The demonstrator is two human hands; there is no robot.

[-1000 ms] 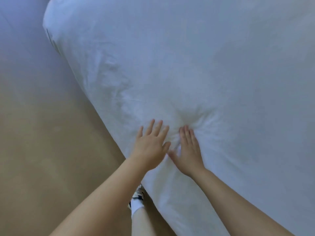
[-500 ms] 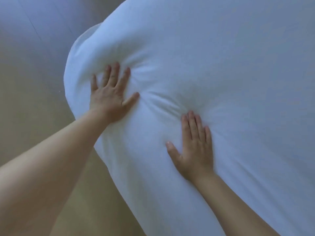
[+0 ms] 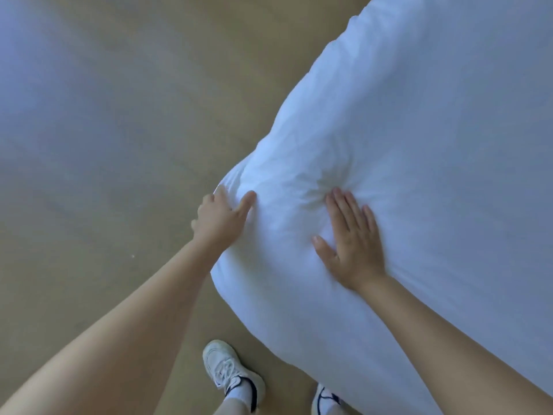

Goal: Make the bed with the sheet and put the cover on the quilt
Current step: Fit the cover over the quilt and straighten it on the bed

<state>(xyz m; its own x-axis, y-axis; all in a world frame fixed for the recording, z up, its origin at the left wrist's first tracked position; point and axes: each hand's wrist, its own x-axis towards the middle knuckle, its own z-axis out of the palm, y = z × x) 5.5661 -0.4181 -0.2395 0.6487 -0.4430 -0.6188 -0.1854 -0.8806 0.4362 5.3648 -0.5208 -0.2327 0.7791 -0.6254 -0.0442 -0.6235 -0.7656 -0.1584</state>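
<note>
A white covered quilt fills the right side of the head view, puffy and lightly creased. Its near-left corner bulges toward the floor. My left hand is at that corner, thumb lying on top and fingers curled over the edge of the fabric. My right hand lies flat on the quilt a little to the right, fingers straight and together, pressing a dent with creases radiating from the fingertips. The sheet and the mattress are hidden under the quilt.
Tan floor spreads over the left half of the view. My two feet in white sneakers stand on it right beside the quilt's lower edge; the right shoe is partly under the overhang.
My left hand slid from flat on top of the quilt out to its corner and curled over the edge. My right hand stayed flat, pressing. The view swung toward the floor.
</note>
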